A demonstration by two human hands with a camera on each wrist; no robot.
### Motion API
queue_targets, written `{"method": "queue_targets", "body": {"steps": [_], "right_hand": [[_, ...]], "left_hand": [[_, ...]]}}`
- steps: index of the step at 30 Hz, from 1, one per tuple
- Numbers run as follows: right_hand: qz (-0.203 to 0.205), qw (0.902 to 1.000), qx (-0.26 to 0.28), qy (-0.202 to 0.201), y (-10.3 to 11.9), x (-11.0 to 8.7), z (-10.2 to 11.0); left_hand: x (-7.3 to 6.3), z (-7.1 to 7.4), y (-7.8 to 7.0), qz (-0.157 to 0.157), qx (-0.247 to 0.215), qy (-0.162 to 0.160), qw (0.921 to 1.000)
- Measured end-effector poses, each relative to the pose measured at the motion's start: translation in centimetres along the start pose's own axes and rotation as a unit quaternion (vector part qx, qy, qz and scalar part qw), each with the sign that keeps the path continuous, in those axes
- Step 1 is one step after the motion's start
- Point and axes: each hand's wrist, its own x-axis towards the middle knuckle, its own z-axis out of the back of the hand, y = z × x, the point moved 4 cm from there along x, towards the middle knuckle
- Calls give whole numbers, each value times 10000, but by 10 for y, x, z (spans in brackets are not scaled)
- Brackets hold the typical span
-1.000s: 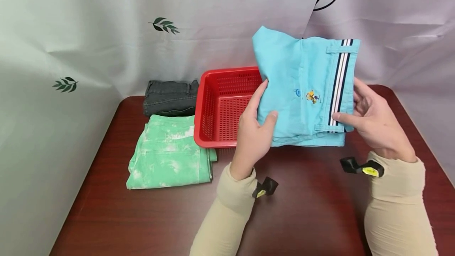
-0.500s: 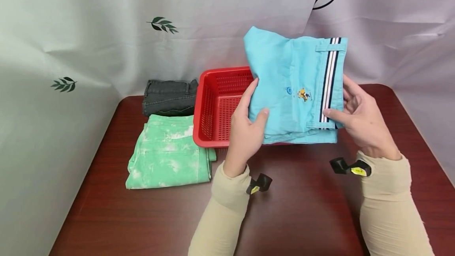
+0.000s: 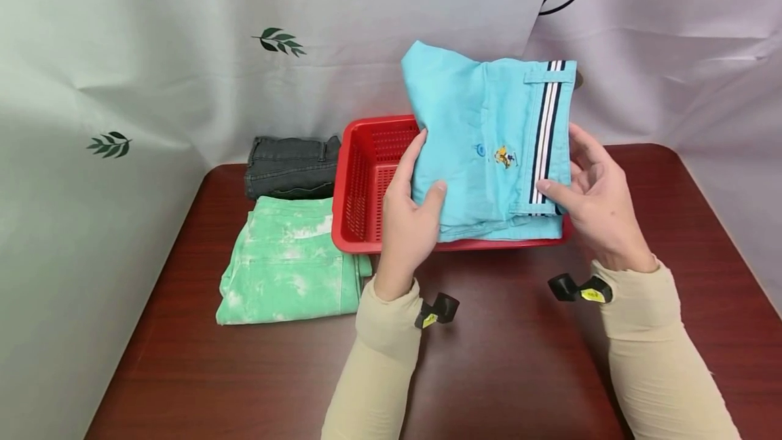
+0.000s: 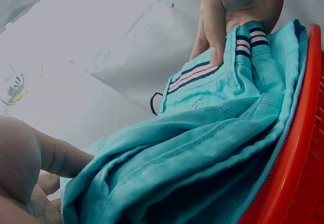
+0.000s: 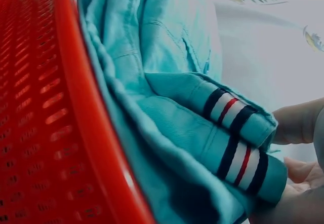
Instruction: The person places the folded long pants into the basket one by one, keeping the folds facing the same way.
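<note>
The light blue garment [image 3: 461, 111] is held in the air, folded in several layers, and in the head view it covers a large part of the red basket [image 3: 343, 189]; the left grip [image 3: 411, 226] is clamped on its left edge, with the thumb lying on the upper face; the right grip [image 3: 605, 212] pinches the striped waistband [image 3: 548, 117], the thumb pressing on the stripes. I judge that the cloth is light, soft and not fragile, not very slippery either; the waistband is probably its stiffest part, so it is a good place to hold; the opposite folded edge needs a hold through all layers, because the lower folds look loose in the left wrist view and could slide apart.

The basket rim is the main obstacle; both wrist views show the lower folds close along it, but I cannot tell if they touch; a hanging layer might catch there. Much of the basket's inside is hidden by the cloth. To the left, on the surface [image 3: 501, 358], lies a green and white folded garment [image 3: 290, 270], partly hidden by the basket's corner; behind it is a dark grey folded garment [image 3: 290, 165], near the pale curtain [image 3: 354, 12].
</note>
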Motion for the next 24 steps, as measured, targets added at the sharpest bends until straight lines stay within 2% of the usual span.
{"method": "queue_targets", "body": {"steps": [5, 13, 20, 24], "right_hand": [[176, 9997, -58, 157, 1, -1, -3], [21, 9932, -1050, 494, 1, -5, -3], [85, 9776, -1996, 662, -2, -4, -3], [174, 9624, -2627, 661, -5, -4, -4]], "left_hand": [[0, 1, 1, 35, -121, -10, 9999], [-1, 1, 5, 69, -66, -32, 9999], [1, 0, 10, 196, -16, 6, 9998], [2, 0, 12, 268, 42, 11, 9996]]}}
